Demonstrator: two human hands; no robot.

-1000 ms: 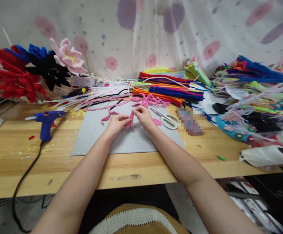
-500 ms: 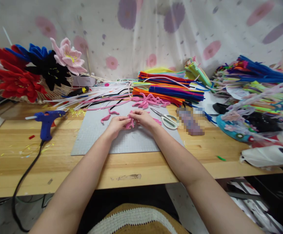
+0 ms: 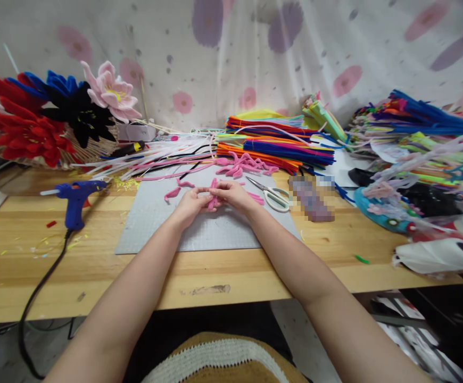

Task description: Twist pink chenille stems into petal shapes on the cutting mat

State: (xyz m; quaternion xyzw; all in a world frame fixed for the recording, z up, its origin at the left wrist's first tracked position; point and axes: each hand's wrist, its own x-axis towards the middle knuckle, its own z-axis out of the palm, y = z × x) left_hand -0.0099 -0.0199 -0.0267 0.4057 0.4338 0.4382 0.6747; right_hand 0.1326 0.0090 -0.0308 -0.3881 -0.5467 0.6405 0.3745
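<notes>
My left hand (image 3: 190, 204) and my right hand (image 3: 235, 193) meet over the grey cutting mat (image 3: 151, 223), both pinched on a small bundle of bent pink pipe cleaners (image 3: 213, 198). The fingertips of the two hands almost touch around it. More bent pink pipe cleaner pieces (image 3: 244, 164) lie at the mat's far edge, and a single curled one (image 3: 174, 191) rests just left of my left hand. White-handled scissors (image 3: 273, 194) lie right of my right hand.
A blue glue gun (image 3: 76, 198) with a black cord lies on the wooden table at left. Pipe-cleaner flowers (image 3: 56, 114) sit in a basket at back left. Stacks of coloured pipe cleaners (image 3: 279, 143) and craft clutter (image 3: 419, 159) fill the back and right.
My right hand has come down and nearer to the left, folding the pink bundle shorter between the fingers. The left hand has hardly moved.
</notes>
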